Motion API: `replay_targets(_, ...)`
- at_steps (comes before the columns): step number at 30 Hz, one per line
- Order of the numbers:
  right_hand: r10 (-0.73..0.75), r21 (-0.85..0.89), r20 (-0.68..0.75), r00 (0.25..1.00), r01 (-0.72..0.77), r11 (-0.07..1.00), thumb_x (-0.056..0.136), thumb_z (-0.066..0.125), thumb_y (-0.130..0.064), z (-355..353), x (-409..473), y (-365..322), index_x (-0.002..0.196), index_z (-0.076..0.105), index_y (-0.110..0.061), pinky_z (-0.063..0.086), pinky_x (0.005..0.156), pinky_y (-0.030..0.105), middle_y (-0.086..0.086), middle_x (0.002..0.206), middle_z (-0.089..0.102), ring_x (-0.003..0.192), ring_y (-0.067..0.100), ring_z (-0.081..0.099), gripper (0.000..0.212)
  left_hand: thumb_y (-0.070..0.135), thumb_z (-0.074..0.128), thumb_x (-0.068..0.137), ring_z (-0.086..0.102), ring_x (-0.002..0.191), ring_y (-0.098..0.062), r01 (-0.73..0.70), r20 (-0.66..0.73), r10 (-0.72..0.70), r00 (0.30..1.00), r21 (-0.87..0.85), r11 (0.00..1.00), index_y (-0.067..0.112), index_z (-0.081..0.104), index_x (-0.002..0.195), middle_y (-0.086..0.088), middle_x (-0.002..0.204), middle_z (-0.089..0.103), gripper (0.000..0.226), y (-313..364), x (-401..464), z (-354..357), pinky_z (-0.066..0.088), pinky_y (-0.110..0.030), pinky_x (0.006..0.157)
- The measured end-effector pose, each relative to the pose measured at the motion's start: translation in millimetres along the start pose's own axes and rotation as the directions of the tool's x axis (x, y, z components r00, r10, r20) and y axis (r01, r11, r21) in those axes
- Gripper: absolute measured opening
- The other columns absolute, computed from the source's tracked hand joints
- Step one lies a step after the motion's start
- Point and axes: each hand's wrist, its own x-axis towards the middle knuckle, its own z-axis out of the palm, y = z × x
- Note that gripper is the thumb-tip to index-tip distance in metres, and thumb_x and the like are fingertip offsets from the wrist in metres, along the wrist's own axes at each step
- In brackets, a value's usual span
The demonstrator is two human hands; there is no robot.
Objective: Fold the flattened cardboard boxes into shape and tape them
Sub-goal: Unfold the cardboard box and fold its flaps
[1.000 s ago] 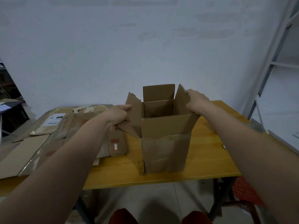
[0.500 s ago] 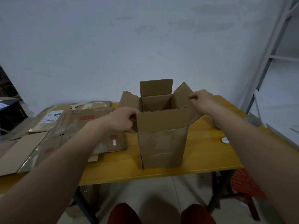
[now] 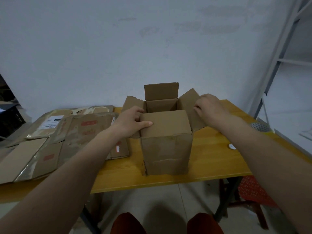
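Note:
A brown cardboard box (image 3: 166, 152) stands upright on the wooden table (image 3: 211, 164), its top open with all flaps up or splayed. My left hand (image 3: 133, 121) grips the box's left top corner, thumb lying across the near flap, fingers behind it. My right hand (image 3: 208, 107) holds the splayed right flap with curled fingers on its upper edge. The far flap stands upright behind the opening. A pile of flattened cardboard boxes (image 3: 55, 139) lies on the table's left half.
A roll of tape (image 3: 260, 127) rests at the table's right edge, a small white round thing (image 3: 231, 146) nearer the front. A grey metal shelf frame (image 3: 280, 53) stands at right. A red stool (image 3: 255, 191) sits under the table.
The left hand has moved from the left flap onto the near left corner. The right flap has splayed further outward under the right hand. The view has tilted down a little.

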Motion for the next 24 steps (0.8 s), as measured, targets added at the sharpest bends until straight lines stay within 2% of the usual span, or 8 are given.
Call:
replay_targets(2, -0.092, -0.064, 0.031, 0.995, 0.094, 0.994, 0.099, 0.04, -0.02, -5.6, -2.6, -7.8, 0.081, 0.058, -0.008, 0.047, 0.068, 0.039, 0.008, 0.086, 0.061, 0.082, 0.024, 0.054, 0.028, 0.043, 0.066, 0.088, 0.054, 0.119, -0.021, -0.041, -0.043, 0.046, 0.998, 0.101, 0.994, 0.024, 0.035, 0.145, -0.003, 0.133, 0.056, 0.068, -0.1, 0.2, 6.2, 0.042, -0.025, 0.084)
replay_targets(5, -0.161, -0.097, 0.123, 0.979, 0.173, 0.98, 0.1, 0.035, -0.043, -12.2, -8.8, -24.7, 0.083, 0.054, -0.014, 0.042, 0.064, 0.032, 0.002, 0.087, 0.061, 0.082, 0.019, 0.054, 0.038, 0.05, 0.058, 0.09, 0.047, 0.126, -0.02, -0.094, -0.023, 0.108, 0.994, 0.33, 0.939, 0.026, 0.037, 0.146, -0.001, 0.136, 0.055, 0.064, -2.7, 2.3, 12.4, 0.044, -0.034, 0.099)
replay_targets(8, -0.137, -0.163, 0.244, 0.96, 0.18, 0.97, 0.089, 0.031, -0.069, -11.7, -10.6, -35.5, 0.106, 0.06, -0.019, 0.041, 0.076, 0.034, 0.002, 0.105, 0.063, 0.103, 0.022, 0.052, 0.06, 0.058, 0.048, 0.093, 0.037, 0.133, -0.023, -0.081, 0.011, 0.086, 0.996, 0.468, 0.88, 0.024, 0.04, 0.145, -0.002, 0.141, 0.05, 0.063, -1.1, 6.8, 12.5, 0.037, -0.04, 0.107)
replay_targets(10, -0.098, -0.187, 0.327, 0.94, 0.166, 0.968, 0.085, 0.032, -0.074, -9.2, -9.4, -38.4, 0.127, 0.053, -0.023, 0.036, 0.091, 0.038, 0.003, 0.126, 0.057, 0.119, 0.024, 0.043, 0.07, 0.062, 0.043, 0.093, 0.035, 0.134, -0.025, -0.082, 0.027, 0.08, 0.996, 0.551, 0.831, 0.024, 0.037, 0.147, -0.003, 0.144, 0.047, 0.067, 2.8, 9.4, 13.0, 0.034, -0.04, 0.109)
replay_targets(12, -0.059, -0.124, 0.364, 0.929, 0.111, 0.986, 0.085, 0.037, -0.074, -8.0, -6.9, -39.4, 0.137, 0.046, -0.025, 0.031, 0.1, 0.04, 0.003, 0.137, 0.05, 0.127, 0.026, 0.038, 0.072, 0.067, 0.039, 0.091, 0.035, 0.134, -0.026, -0.079, 0.027, 0.079, 0.997, 0.62, 0.781, 0.025, 0.036, 0.147, -0.004, 0.144, 0.046, 0.07, 5.2, 13.7, 13.7, 0.032, -0.041, 0.109)
replay_targets(18, 0.048, 0.029, 0.353, 0.934, -0.062, 0.998, 0.081, 0.062, -0.059, -10.1, 4.9, -38.5, 0.14, 0.039, -0.02, 0.029, 0.105, 0.039, 0.006, 0.14, 0.045, 0.132, 0.027, 0.033, 0.075, 0.078, 0.038, 0.083, 0.038, 0.131, -0.028, -0.058, 0.017, 0.066, 0.998, 0.707, 0.705, 0.026, 0.042, 0.143, -0.006, 0.139, 0.049, 0.079, 11.8, 29.3, 15.5, 0.032, -0.043, 0.108)
replay_targets(21, 0.109, 0.052, 0.342, 0.933, -0.134, 0.99, 0.079, 0.07, -0.05, -7.4, 12.1, -40.2, 0.14, 0.036, -0.016, 0.03, 0.106, 0.041, 0.009, 0.141, 0.042, 0.132, 0.03, 0.033, 0.078, 0.08, 0.039, 0.08, 0.032, 0.138, -0.03, -0.06, 0.016, 0.071, 0.997, 0.732, 0.679, 0.029, 0.03, 0.149, -0.006, 0.147, 0.042, 0.086, 13.4, 33.3, 19.6, 0.018, -0.054, 0.116)
replay_targets(24, 0.173, 0.105, 0.284, 0.943, -0.21, 0.972, 0.082, 0.067, -0.046, 0.6, 26.1, -43.4, 0.14, 0.035, -0.012, 0.032, 0.104, 0.041, 0.011, 0.142, 0.041, 0.131, 0.032, 0.034, 0.074, 0.083, 0.027, 0.082, 0.027, 0.143, -0.03, -0.049, 0.037, 0.032, 0.999, 0.73, 0.681, 0.029, 0.017, 0.154, -0.005, 0.152, 0.037, 0.09, 11.3, 34.2, 24.6, 0.006, -0.061, 0.116)
